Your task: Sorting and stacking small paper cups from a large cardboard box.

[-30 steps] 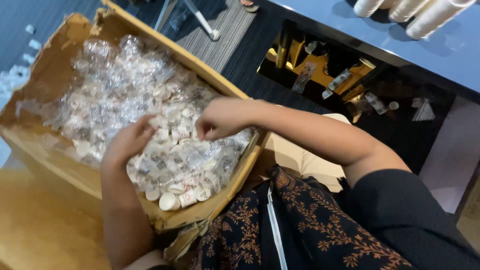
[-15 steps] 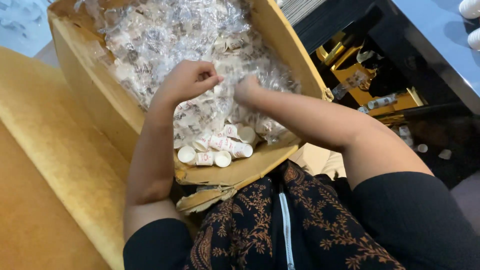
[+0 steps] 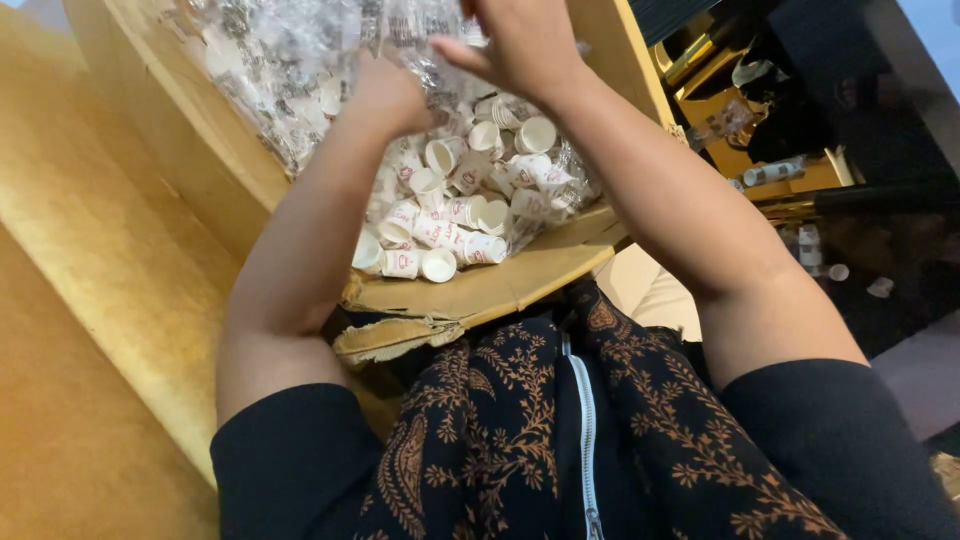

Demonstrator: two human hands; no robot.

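Note:
A big cardboard box [image 3: 500, 287] rests against my lap, filled with small white paper cups [image 3: 440, 235] with red print, many packed in clear plastic bags [image 3: 270, 70]. Several loose cups lie at the near corner. My left hand [image 3: 392, 95] is fisted in the crinkled plastic of a bag over the middle of the box. My right hand [image 3: 520, 50] is raised just to its right at the frame's top, fingers curled on the same plastic; its fingertips are cut off by the edge.
A golden-yellow padded surface [image 3: 100, 300] runs along the left. The box's near flap [image 3: 400, 335] is torn and bent. To the right, dark shelving holds gold-coloured items [image 3: 760, 130], and small white objects [image 3: 880, 287] lie on the dark floor.
Both hands have lifted from the cups and come together higher over the box, pulling plastic up. The view has tilted further down toward my lap.

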